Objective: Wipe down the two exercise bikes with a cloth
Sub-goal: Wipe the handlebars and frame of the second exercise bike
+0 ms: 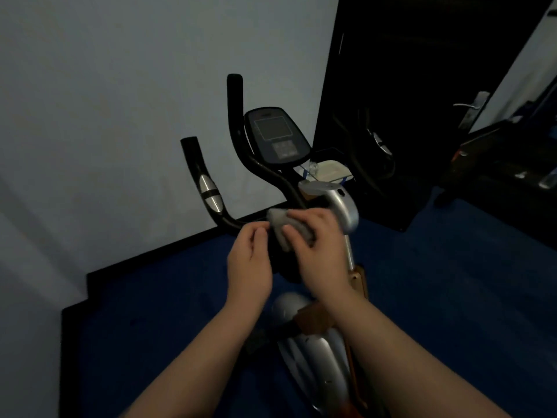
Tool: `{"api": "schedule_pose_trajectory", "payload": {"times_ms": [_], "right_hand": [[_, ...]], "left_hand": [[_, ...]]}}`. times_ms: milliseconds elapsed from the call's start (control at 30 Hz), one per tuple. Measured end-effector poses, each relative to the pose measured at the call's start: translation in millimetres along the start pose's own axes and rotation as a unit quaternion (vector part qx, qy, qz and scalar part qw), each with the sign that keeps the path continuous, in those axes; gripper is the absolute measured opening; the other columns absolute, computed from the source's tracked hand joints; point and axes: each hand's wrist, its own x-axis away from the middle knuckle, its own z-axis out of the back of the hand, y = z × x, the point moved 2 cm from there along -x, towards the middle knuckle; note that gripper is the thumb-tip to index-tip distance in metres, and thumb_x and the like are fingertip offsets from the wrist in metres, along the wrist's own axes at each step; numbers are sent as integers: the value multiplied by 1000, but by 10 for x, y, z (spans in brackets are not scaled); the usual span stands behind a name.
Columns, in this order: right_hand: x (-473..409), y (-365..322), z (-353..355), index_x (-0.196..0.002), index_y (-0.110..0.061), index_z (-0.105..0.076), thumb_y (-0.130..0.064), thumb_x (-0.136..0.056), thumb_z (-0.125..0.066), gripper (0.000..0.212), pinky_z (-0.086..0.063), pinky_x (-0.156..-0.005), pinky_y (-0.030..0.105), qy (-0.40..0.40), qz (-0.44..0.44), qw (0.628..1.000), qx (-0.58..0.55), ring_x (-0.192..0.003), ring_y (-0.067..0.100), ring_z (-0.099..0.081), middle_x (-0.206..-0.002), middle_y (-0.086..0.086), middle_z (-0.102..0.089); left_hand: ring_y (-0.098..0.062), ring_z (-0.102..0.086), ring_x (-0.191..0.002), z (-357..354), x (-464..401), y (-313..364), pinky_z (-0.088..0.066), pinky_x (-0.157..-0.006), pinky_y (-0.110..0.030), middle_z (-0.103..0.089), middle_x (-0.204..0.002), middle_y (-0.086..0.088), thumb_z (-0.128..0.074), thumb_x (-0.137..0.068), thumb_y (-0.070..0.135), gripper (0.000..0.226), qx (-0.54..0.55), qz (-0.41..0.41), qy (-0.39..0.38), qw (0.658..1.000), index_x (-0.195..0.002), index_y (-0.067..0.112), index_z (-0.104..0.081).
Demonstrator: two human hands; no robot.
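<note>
while right hand holds cloth, left hand pinches it.

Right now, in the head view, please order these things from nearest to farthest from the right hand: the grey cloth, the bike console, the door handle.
1. The grey cloth: under the fingers of the right hand, on the handlebar stem.
2. The bike console: above the hand, slightly left, in front of the wall.
3. The door handle: far upper right, on the dark door.
</note>
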Motion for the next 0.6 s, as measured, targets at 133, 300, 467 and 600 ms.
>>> {"api": "schedule_pose_trajectory", "payload": {"times_ms": [133, 300, 467, 600], "right_hand": [[330, 214, -175, -108, -23, -64, -21, -89, -63, 19, -46, -79, 9, -4, 8, 1000, -18, -96, 1, -55, -106, -16, -48], [235, 205, -111, -102, -14, -68, -12, -87, -64, 16, -51, -75, 23, -9, 77, 997, 23, -91, 11, -57, -101, -4, -57], [120, 129, -186, -107, -10, -71, -8, -86, -66, 22, -48, -79, 19, 23, 88, 993, 71, -95, 15, -56, -102, 6, -62], [345, 277, 67, -105, -11, -71, -4, -81, -70, 25, -40, -83, 10, -15, 136, 982, 130, -93, 13, -54, -102, 4, -62]], "left_hand": [[-1, -59, -75, -252, -24, -171, -47, -65, -16, -61, -87, 4, -30, -101, 37, 30, 58, 64, 36, 996, -96, 26, -57], [5, -60, -78, -290, 16, -218, -47, -69, -14, -63, -91, 8, -25, -103, 35, 34, 41, 40, 25, 998, -98, 35, -59], [2, -59, -76, -251, 26, -229, -46, -68, -11, -63, -83, 11, -31, -103, 29, 32, 64, 36, -7, 997, -94, 20, -61], [3, -62, -86, -199, -17, -218, -46, -73, -9, -67, -92, 16, -30, -103, 26, 33, 36, 0, -29, 999, -108, 20, -62]]}}
